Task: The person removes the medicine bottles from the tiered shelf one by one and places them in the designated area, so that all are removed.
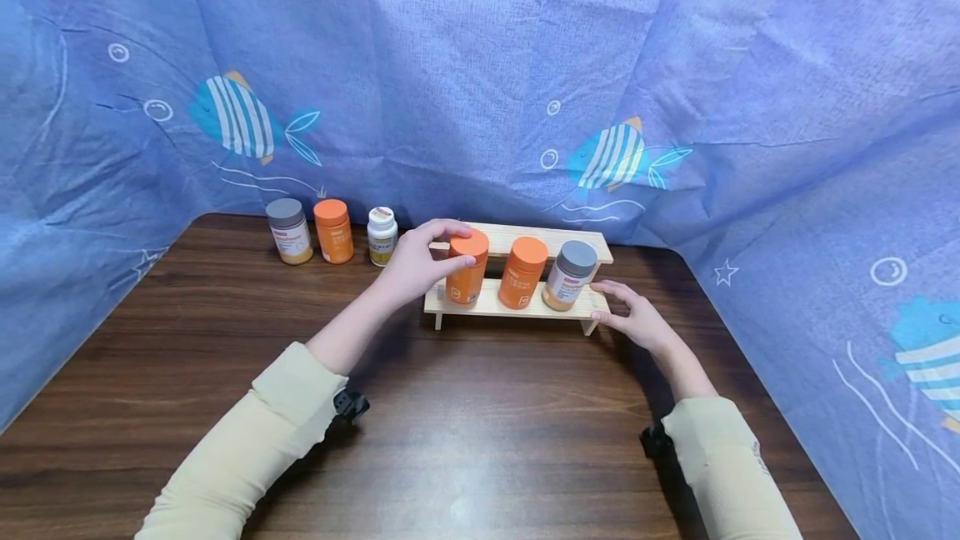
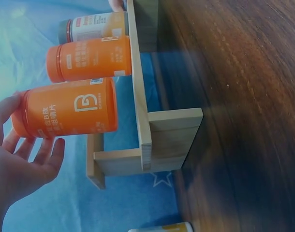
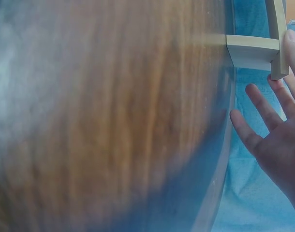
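A pale wooden two-step rack [image 1: 517,305] stands mid-table with three bottles on its lower step. My left hand [image 1: 429,258] grips the lid of the leftmost one, an orange bottle [image 1: 465,277], thumb in front and fingers over the top. In the left wrist view the orange bottle [image 2: 70,113] stands on the rack [image 2: 142,111] with my left hand [image 2: 22,159] around its lid. Beside it stand a second orange bottle [image 1: 522,273] and a grey-lidded bottle [image 1: 568,276]. My right hand [image 1: 636,317] touches the rack's right end with straight fingers [image 3: 263,104].
Three more bottles stand at the back left of the dark wooden table [image 1: 465,432]: a grey-lidded one [image 1: 289,232], an orange one [image 1: 333,231] and a small white one [image 1: 382,236]. A blue fish-print cloth [image 1: 480,65] hangs behind and along both sides.
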Motion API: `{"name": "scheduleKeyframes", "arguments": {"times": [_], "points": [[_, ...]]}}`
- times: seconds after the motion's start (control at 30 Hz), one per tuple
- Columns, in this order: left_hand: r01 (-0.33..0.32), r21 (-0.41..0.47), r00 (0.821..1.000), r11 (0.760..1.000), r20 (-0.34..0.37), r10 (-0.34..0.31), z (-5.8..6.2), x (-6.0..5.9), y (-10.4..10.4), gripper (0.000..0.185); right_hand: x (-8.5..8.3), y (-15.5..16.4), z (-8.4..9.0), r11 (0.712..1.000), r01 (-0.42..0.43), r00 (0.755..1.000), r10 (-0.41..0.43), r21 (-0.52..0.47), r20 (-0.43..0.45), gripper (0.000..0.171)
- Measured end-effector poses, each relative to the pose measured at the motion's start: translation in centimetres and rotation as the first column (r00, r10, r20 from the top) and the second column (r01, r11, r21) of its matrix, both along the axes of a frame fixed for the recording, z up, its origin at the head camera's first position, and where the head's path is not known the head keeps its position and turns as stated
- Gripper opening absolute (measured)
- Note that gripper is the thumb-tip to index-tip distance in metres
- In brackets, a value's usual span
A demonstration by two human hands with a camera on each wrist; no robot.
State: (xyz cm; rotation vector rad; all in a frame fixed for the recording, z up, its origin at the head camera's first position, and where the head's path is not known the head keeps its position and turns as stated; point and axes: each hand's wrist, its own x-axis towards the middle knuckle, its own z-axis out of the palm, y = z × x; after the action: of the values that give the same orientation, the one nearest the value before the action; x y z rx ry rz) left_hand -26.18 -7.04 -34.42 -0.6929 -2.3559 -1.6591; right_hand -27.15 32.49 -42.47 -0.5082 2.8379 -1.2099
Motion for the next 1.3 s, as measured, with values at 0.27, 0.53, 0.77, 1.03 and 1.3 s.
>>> {"name": "scheduleKeyframes", "arguments": {"times": [0.27,0.53,0.77,1.03,1.3], "points": [[-0.048,0.002,0.999,0.999,0.02,0.048,0.4,0.8,-1.4,0.038,0.0,0.0,0.0,1.0,0.006,1.0,-0.006,0.001,0.025,0.057],[-0.113,-0.045,0.994,0.993,0.0,0.113,0.8,1.5,-3.5,0.039,1.7,-1.5,2.3,0.999,-0.005,0.998,0.006,-0.032,0.062,0.055],[-0.137,-0.035,0.99,0.99,0.008,0.137,1.2,1.8,-5.1,0.041,2.1,-1.8,2.9,1.0,-0.004,0.998,0.005,-0.012,0.069,0.054],[-0.175,-0.04,0.984,0.984,-0.028,0.174,0.9,1.7,-6.5,0.04,2.2,-1.8,3.0,1.0,-0.015,0.999,0.016,-0.008,0.05,0.054],[-0.285,-0.114,0.958,0.952,-0.068,0.279,-0.2,1.4,-7.6,0.041,2.2,-1.8,2.9,1.0,-0.018,0.998,0.02,-0.02,0.067,0.054]]}}
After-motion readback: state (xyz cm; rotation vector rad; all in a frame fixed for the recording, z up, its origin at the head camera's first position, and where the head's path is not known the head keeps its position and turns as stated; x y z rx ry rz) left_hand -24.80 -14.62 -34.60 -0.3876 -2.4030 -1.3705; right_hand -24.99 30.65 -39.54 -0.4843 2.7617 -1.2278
